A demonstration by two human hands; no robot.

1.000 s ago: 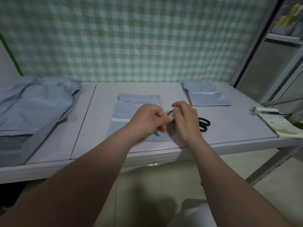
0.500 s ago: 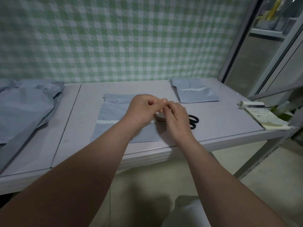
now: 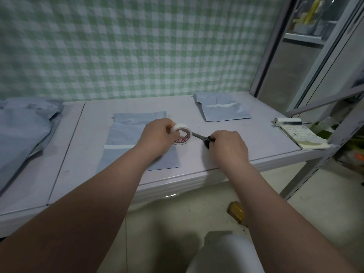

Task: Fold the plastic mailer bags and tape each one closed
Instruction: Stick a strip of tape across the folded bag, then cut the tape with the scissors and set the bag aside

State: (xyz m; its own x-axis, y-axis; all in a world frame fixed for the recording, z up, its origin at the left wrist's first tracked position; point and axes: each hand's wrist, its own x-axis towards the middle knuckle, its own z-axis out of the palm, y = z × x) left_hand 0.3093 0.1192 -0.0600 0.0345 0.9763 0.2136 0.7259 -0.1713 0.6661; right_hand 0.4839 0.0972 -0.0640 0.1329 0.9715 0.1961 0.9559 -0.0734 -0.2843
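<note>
Bare table (image 3: 262,135) lies open from my right hand (image 3: 229,146) to the notepad (image 3: 303,134) at its edge. Tape roll (image 3: 181,126) and scissors (image 3: 200,136) fill the gap between it and my left hand (image 3: 157,136); a folded mailer (image 3: 222,113) bars the back, heaped mailers (image 3: 23,131) the left.

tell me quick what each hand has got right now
Left hand: holds the tape roll.
Right hand: grips the scissors at the handles.

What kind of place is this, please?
Probably a small parcel-packing workspace: grey-blue plastic mailer bags lie on a pale table, with a white tape roll and black scissors.
</note>
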